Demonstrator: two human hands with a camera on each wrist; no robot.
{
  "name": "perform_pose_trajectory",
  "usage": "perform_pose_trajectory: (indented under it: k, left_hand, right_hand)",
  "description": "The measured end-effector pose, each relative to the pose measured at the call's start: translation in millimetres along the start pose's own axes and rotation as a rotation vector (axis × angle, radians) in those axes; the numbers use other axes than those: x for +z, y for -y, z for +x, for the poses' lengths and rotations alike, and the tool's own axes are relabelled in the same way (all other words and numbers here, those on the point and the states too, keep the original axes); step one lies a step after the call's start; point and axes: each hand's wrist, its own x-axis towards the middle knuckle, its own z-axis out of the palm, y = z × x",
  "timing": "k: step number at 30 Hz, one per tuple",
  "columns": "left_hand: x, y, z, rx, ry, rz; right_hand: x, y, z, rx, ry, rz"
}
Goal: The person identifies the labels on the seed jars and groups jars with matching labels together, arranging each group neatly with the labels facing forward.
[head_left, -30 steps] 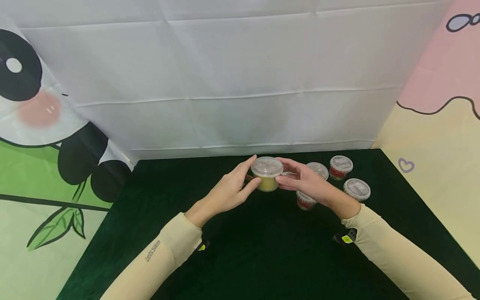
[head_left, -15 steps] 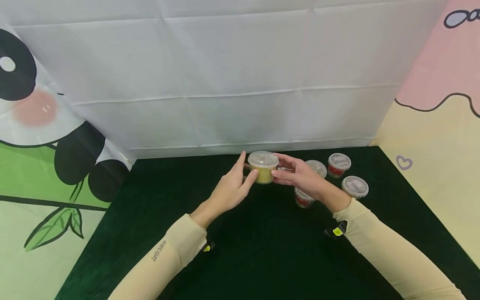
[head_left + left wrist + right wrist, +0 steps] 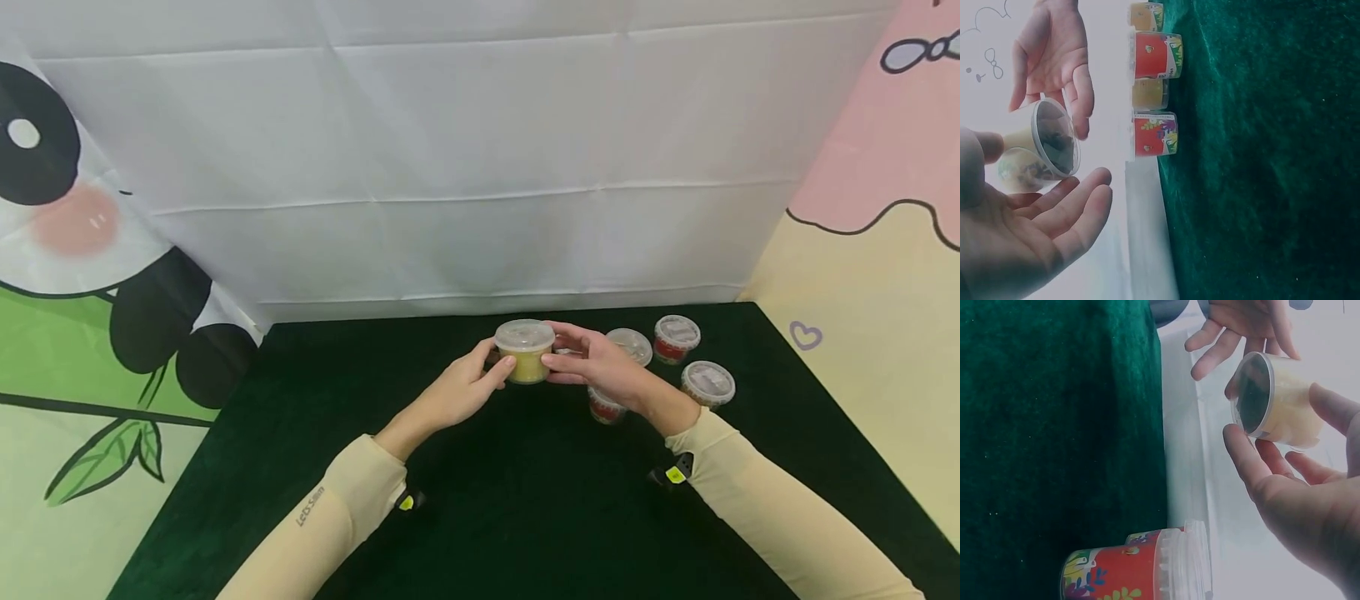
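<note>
Nearest, two cream sleeves (image 3: pixel 780 521) reaching in over the dark green cloth (image 3: pixel 525 517), a small dark band with a yellow tag at each wrist.

Further in, left hand (image 3: pixel 457 390) and right hand (image 3: pixel 603 364) meeting around one small tub (image 3: pixel 526 350) — clear lid on top, pale yellow filling below. Held off the cloth, above the middle of the table toward its far edge, roughly upright. Left thumb on the near side of the tub wall, fingers curved round the left of it; right thumb and fingertips pinching the right side just under the lid rim. From the wrist views, the tub's underside (image 3: pixel 1054 137) showing between the two palms, fingers loosely spread rather than clenched, only the tips in contact.

Just right of the right hand, four more lidded tubs standing on the cloth — a red-labelled one (image 3: pixel 604 406) partly hidden under the right wrist, a second (image 3: pixel 632 344) behind the knuckles, a third with red label (image 3: pixel 677 337) further right, a fourth (image 3: pixel 708 382) nearest the table's right edge.

Beyond, a white creased backdrop (image 3: pixel 465 158), a panda print (image 3: pixel 82 250) on the left, pink and yellow panel (image 3: pixel 877 217) on the right.
</note>
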Motion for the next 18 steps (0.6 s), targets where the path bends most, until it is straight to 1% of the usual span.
perform_pose_trajectory:
  k: [7,11,18]
  left_hand:
    - [-3.1,3.4,-1.7,-0.011,0.003,0.004]
    - [-3.8,5.7,-0.8,-0.005,0.001,0.005]
    - [-3.8,4.3,1.0,0.002,0.017,0.003]
  right_hand:
    - [1.9,-2.6,3.4,-0.014,0.014,0.003]
    - [1.4,-2.6,3.7,-0.022,0.016,-0.013]
    - [0.3,0.1,0.9,-0.021,0.012,-0.003]
